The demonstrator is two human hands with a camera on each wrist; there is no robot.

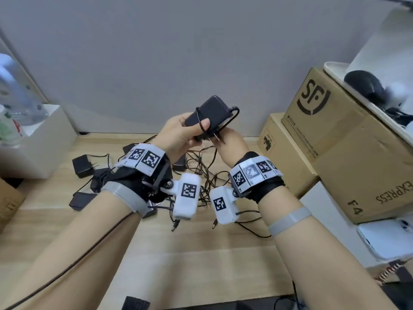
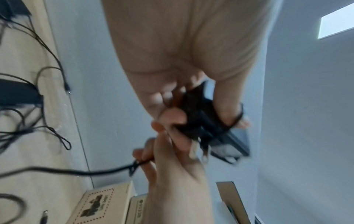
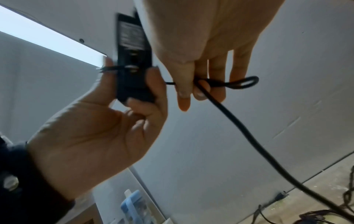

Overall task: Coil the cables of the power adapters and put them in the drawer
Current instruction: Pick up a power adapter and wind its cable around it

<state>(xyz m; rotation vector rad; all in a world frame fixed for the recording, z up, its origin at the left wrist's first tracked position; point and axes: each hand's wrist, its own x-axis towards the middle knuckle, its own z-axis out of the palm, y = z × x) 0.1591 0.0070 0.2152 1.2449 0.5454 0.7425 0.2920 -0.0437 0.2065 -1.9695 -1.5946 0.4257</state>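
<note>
Wood desk (image 1: 201, 253) below the fingers holds a tangle of cables (image 1: 205, 173) and several loose adapters (image 1: 83, 166), none coiled; no drawer in view. Left hand (image 1: 178, 133) fingers clamp one adapter (image 1: 209, 114), a few turns wrapped. Right hand (image 1: 230, 139) fingers (image 3: 184, 91) pinch its cable (image 3: 239, 121), most still trailing down.

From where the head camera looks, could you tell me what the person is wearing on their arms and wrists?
Both forearms are bare, with no sleeves. The left wrist and right wrist each carry a black wrap ringed by white panels printed with black square markers, plus a white marked box hanging below. A grey band circles each forearm, and a thin dark cable runs along the left forearm.
</note>
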